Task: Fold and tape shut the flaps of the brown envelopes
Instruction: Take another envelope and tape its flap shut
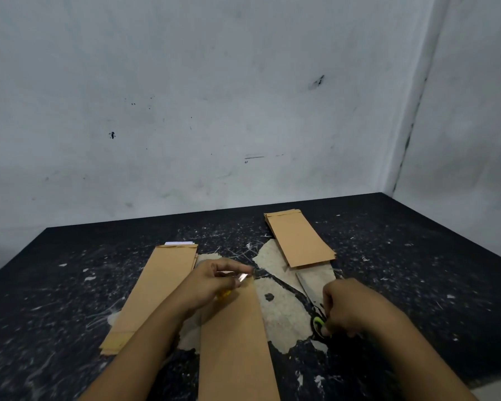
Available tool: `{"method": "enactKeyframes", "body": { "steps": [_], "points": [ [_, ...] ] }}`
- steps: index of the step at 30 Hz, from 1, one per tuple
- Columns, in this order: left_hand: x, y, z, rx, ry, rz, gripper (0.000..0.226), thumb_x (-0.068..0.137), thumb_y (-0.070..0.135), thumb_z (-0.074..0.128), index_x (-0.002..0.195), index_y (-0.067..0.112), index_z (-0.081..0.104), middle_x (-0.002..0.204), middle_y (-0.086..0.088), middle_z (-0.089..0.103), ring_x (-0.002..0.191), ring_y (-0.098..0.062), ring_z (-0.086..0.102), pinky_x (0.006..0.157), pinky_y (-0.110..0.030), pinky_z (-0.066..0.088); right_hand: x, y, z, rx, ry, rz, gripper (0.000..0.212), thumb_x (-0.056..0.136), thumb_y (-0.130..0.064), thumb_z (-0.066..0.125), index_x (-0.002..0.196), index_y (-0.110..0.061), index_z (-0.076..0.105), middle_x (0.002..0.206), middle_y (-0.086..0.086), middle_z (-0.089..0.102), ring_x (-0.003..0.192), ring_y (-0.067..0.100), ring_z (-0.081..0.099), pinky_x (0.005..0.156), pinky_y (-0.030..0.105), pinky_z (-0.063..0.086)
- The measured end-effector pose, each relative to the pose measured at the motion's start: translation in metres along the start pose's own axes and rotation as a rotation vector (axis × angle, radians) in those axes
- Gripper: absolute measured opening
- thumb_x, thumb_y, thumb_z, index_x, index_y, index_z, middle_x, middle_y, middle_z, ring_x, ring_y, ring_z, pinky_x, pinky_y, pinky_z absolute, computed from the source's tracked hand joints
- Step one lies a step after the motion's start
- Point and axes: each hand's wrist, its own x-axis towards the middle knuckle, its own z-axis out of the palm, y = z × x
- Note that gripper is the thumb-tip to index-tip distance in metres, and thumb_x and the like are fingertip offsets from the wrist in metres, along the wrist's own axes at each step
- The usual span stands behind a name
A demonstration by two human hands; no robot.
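A strip of clear tape (242, 277) is pinched in the left hand (214, 280) fingers at the middle envelope (235, 337) flap on the counter (70, 285) — it is best pressed flat, while scissors (318, 324) are gripped by the right hand (350, 308).

Work surface: black table (70, 285), top heavily scratched, flecked with white marks. Centre zone: black coating worn away, exposing pale beige patch (284, 311) with irregular edges; small dark spot inside patch. From patch, exposed area extends toward 1 o'clock. Backdrop: grey-white wall (214, 96) at 12 o'clock, meeting table's far edge; scattered dark specks and smudges on it. Second wall (475, 125) at 2 o'clock; dark vertical seam at corner junction.
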Motion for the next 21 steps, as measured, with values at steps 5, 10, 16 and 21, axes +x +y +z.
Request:
{"method": "enactKeyframes", "body": {
  "steps": [5, 10, 16, 21],
  "points": [
    [0.0, 0.0, -0.002, 0.016, 0.016, -0.013, 0.034, 0.089, -0.004, 0.062, 0.11, 0.018, 0.076, 0.112, 0.007, 0.074, 0.101, -0.006, 0.067, 0.077, -0.013, 0.047, -0.006, 0.001, 0.003, -0.095, 0.057, -0.041, 0.041, 0.085, -0.024, 0.069, 0.124, -0.021, 0.057, 0.123, 0.005, 0.057, 0.104, 0.019, 0.06, 0.09, 0.033, 0.056],
    [0.002, -0.003, -0.005, -0.021, 0.045, -0.022, 0.035, 0.09, -0.002, 0.062, 0.109, 0.023, 0.077, 0.115, 0.006, 0.074, 0.109, -0.014, 0.066, 0.086, -0.022, 0.048, 0.004, 0.014, -0.003, 0.112, -0.014, -0.163, 0.035, 0.085, -0.023, 0.07, 0.12, -0.026, 0.069, 0.109, -0.003, 0.068, 0.096, 0.019, 0.069, 0.084, 0.032, 0.06],
    [0.004, -0.006, -0.01, -0.065, 0.054, -0.022, 0.033, 0.091, 0.002, 0.065, 0.111, 0.025, 0.076, 0.12, 0.005, 0.072, 0.112, -0.016, 0.065, 0.094, -0.029, 0.049, 0.025, 0.023, -0.004, 0.78, -0.392, -0.473, 0.037, 0.09, -0.001, 0.063, 0.126, -0.008, 0.061, 0.108, 0.018, 0.074, 0.089, 0.023, 0.071, 0.06, 0.024, 0.054],
    [0.003, -0.002, -0.009, -0.128, 0.065, -0.03, 0.031, 0.091, 0.002, 0.064, 0.112, 0.022, 0.076, 0.115, 0.0, 0.073, 0.085, -0.002, 0.067, 0.071, -0.015, 0.049, 0.04, 0.018, 0.005, 0.819, -0.419, -0.519, 0.044, 0.082, -0.015, 0.078, 0.123, -0.005, 0.067, 0.112, 0.025, 0.071, 0.087, 0.024, 0.066, 0.06, 0.021, 0.049]
  ]
}}
